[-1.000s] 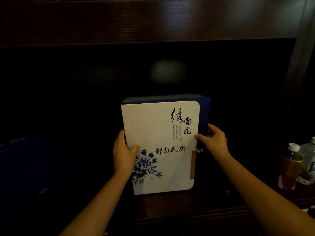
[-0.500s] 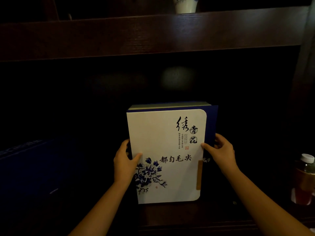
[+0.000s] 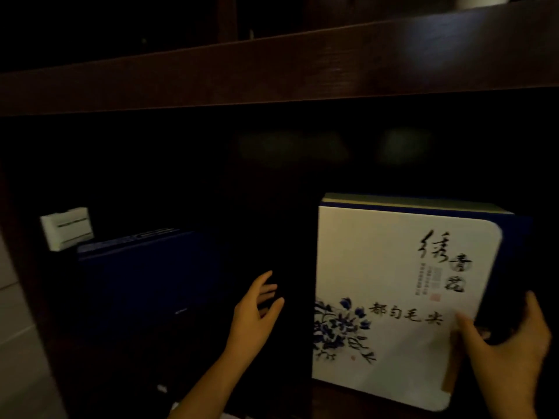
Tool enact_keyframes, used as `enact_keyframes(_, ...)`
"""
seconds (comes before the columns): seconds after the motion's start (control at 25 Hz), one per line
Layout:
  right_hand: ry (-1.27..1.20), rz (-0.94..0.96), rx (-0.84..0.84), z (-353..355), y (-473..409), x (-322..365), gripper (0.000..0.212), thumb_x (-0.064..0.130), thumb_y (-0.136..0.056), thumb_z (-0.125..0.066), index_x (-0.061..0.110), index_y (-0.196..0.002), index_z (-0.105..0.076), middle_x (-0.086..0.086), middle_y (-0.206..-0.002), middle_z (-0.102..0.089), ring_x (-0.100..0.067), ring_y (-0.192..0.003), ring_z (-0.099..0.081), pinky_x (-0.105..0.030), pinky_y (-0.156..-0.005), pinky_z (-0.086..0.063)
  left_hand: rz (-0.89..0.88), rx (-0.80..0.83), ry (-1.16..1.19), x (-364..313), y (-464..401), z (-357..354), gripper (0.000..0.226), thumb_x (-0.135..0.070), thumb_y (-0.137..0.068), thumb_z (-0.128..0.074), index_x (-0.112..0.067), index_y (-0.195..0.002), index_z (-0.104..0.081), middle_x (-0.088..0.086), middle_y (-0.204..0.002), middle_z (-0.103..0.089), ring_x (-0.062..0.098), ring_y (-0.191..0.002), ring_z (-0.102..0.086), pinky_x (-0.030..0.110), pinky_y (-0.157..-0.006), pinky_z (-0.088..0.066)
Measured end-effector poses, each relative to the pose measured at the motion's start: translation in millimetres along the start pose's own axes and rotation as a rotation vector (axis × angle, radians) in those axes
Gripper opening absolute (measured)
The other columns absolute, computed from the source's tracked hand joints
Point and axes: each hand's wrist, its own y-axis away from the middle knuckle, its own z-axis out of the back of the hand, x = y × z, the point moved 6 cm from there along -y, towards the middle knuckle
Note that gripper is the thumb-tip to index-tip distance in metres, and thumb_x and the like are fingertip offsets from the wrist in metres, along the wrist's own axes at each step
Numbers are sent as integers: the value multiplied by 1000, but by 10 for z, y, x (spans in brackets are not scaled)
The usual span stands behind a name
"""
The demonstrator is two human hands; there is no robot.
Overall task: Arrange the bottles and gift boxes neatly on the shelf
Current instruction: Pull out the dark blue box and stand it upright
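A dark wooden shelf in a dim room — a dark blue box and small white box at left. The white gift box, blue-flowered, stands upright at right; the right hand grips its edge, the left hand hovers apart — fingers relaxed.

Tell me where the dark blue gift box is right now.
The dark blue gift box stands at the shelf's left in the head view, just right of a small white box, left of the open left hand.
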Motion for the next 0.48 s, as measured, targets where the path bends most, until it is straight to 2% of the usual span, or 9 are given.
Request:
enact_keyframes(0.08, 33, 49, -35, -30, 220, 167, 95, 9, -65, -81, 11, -141, -24, -19, -150, -26, -36, -138, -25, -54, -113, -24, 15, -31, 19, 161, 10, 377, 50, -16, -85, -61, -38, -126, -42, -16, -114, -56, -1, -109, -53, 7, -80, -46)
enact_keyframes(0.16, 9, 222, -22, -227, 586, 471, 88, 33, -64, -75, -3, -134, -34, -28, -143, -32, -41, -133, -31, -53, -112, -26, 26, -111, -6, 328, -39, 864, 48, -15, -85, -61, -38, -123, -43, -12, -118, -56, 3, -112, -52, 14, -88, -44)
enact_keyframes(0.2, -19, 299, 18, -398, 806, 650, 87, 46, -65, -65, -9, -128, -39, -33, -138, -36, -40, -129, -35, -47, -112, -28, 33, -172, -39, 419, -71, 1151, 47, -14, -85, -61, -33, -125, -45, -7, -122, -56, 6, -114, -52, 19, -94, -42)
enact_keyframes(0.28, -136, 354, 158, -835, 1219, 953, 89, 63, -71, -50, -11, -122, -45, -34, -133, -39, -23, -126, -39, -21, -111, -25, 52, -305, -136, 555, -134, 1736, 49, -13, -85, -61, -24, -130, -45, 2, -131, -51, 13, -119, -48, 32, -101, -41)
enact_keyframes(0.32, -203, 349, 251, -1091, 1390, 1071, 87, 65, -74, -47, -7, -123, -46, -31, -134, -39, -12, -125, -37, -9, -108, -22, 48, -370, -191, 595, -166, 2024, 50, -13, -85, -61, -22, -131, -45, 4, -134, -48, 16, -121, -46, 35, -102, -40)
enact_keyframes(0.36, -261, 361, 336, -1377, 1558, 1196, 79, 60, -75, -49, -2, -124, -46, -27, -136, -38, -9, -124, -35, -4, -106, -19, 31, -434, -248, 632, -206, 2335, 51, -14, -85, -61, -21, -132, -44, 5, -137, -45, 18, -123, -45, 36, -102, -40)
enact_keyframes(0.4, -283, 385, 396, -1674, 1704, 1309, 68, 49, -76, -54, 4, -126, -45, -23, -137, -36, -11, -125, -33, -4, -106, -18, 5, -491, -298, 659, -256, 2633, 51, -15, -84, -61, -20, -132, -43, 6, -138, -43, 20, -123, -44, 36, -100, -41)
enact_keyframes(0.48, -243, 397, 478, -2293, 1887, 1481, 58, 27, -78, -65, 20, -130, -40, -14, -141, -33, -15, -128, -31, -17, -110, -23, -29, -563, -365, 708, -404, 3153, 55, -17, -84, -62, -18, -134, -41, 10, -140, -41, 25, -125, -43, 39, -100, -42)
